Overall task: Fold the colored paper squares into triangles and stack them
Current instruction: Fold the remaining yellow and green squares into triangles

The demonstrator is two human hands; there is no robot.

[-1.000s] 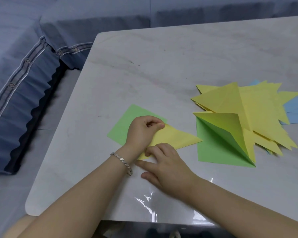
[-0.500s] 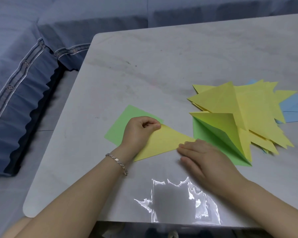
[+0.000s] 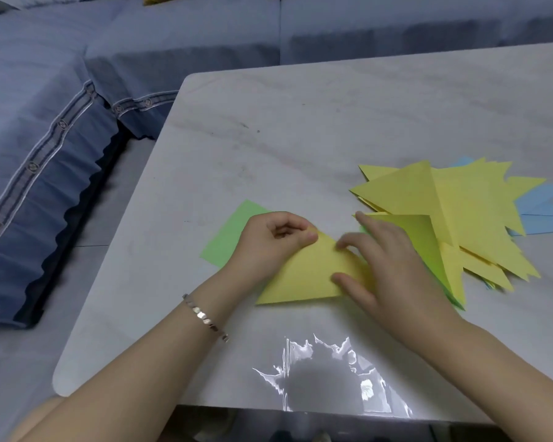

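Note:
A folded yellow triangle [image 3: 304, 275] lies flat on the table, partly over a green paper square [image 3: 233, 234]. My left hand [image 3: 268, 244] is curled into a fist and presses down on the triangle's upper corner. My right hand [image 3: 393, 266] rests on the triangle's right part with fingers spread, covering its right corner. Just right of that hand a yellow-green folded sheet [image 3: 422, 237] lies against a loose pile of yellow triangles [image 3: 479, 218].
Light blue paper [image 3: 543, 212] sticks out from under the pile at the right edge. The marble table [image 3: 300, 122] has a rounded left corner, and a blue sofa [image 3: 45, 122] stands to its left and behind. Glare marks the near edge [image 3: 326, 378].
My right hand slid right along the triangle's lower edge to its tip, then came back onto the triangle's right part. The left fist stayed on the upper corner.

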